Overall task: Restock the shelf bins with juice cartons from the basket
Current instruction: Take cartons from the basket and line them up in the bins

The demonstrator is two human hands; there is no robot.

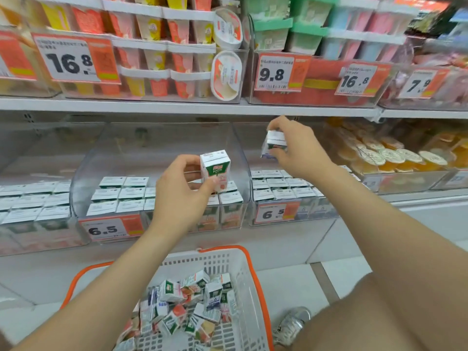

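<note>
I log: left hand (182,191) pinching upright juice carton (215,169) just above middle bin (152,148); right hand (298,150) gripping second carton (274,144) over right bin (321,211).

Left hand (181,188) and right hand (301,153) bare, forearms bare to the frame edge, bare thigh (379,320) right of the basket (222,262), silvery laced sneaker (291,325) just beside the basket's right rim

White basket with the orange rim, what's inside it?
The white plastic basket with an orange rim holds a jumbled pile of small juice cartons. The person's left forearm covers its left side, hiding whatever lies there.
</note>
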